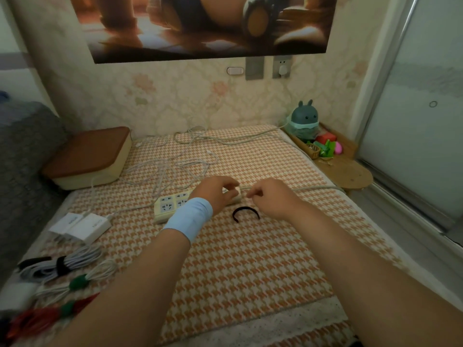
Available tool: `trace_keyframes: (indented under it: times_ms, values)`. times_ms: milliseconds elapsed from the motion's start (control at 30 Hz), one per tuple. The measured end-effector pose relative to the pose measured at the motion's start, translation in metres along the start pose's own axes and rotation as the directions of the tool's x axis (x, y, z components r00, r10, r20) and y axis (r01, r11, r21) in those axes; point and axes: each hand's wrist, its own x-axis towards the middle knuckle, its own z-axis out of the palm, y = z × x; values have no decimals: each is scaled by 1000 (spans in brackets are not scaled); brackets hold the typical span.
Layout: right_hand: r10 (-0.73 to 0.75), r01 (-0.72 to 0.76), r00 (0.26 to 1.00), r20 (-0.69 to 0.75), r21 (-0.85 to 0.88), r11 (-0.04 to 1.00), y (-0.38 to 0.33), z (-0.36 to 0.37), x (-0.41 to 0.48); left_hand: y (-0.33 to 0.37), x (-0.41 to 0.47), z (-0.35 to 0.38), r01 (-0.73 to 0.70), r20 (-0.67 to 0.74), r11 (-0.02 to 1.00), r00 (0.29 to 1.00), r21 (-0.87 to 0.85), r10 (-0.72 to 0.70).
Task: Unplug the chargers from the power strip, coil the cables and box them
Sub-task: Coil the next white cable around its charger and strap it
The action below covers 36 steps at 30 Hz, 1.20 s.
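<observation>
Power strip (170, 205) right end hidden under left hand (215, 196).

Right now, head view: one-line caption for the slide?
Left hand grips the cream plastic power strip; right hand pinches its pale grey cord; two white charger bricks lie beside it.

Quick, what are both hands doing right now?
Left hand: grips the power strip.
Right hand: pinches the grey cord.

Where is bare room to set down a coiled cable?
Bare cloth runs from the black strap down to the lace hem, and beyond the power strip cord, right of the loose cables. Left edge is crowded: chargers, coiled cables.
</observation>
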Motion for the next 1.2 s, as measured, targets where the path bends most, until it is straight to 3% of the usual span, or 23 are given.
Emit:
trace_keyframes:
  times_ms: [200, 300, 433, 500, 667, 800, 867, 967, 1067, 1200]
  values:
    - [-189, 194, 980, -65, 75, 978, -88, 16, 14, -56, -47, -50, 36, -283, 995, 959, 88, -10]
    - [-284, 284, 959, -4, 64, 957, -138, 42, 19, -99, -74, -83, 180, -410, 983, 900, 43, -147]
    - [-407, 405, 910, 84, 40, 914, -195, 94, 26, -167, -104, -111, 504, -310, 857, 836, 109, -453]
    - [-442, 449, 884, 153, -8, 894, -217, 124, 31, -192, -115, -113, 584, -228, 794, 807, 170, -545]
    - [-375, 480, 857, 353, -282, 831, -238, 174, 51, -222, -120, -109, 517, -102, 768, 848, 378, -521]
    - [-203, 421, 899, 389, -637, 646, -231, 192, 59, -229, -119, -111, 461, -106, 765, 878, 449, -467]
    - [-205, 397, 915, 348, -678, 619, -230, 192, 63, -229, -118, -113, 424, -106, 800, 901, 423, -422]
    - [-236, 407, 913, 332, -733, 545, -230, 181, 65, -227, -119, -118, 384, -94, 894, 923, 232, -372]
    - [-340, 417, 906, 253, -682, 602, -228, 167, 64, -215, -124, -128, 308, -122, 947, 947, 96, -296]
    - [-500, 435, 865, -36, -440, 785, -225, 140, 60, -180, -132, -148, 253, -169, 967, 953, -11, -251]
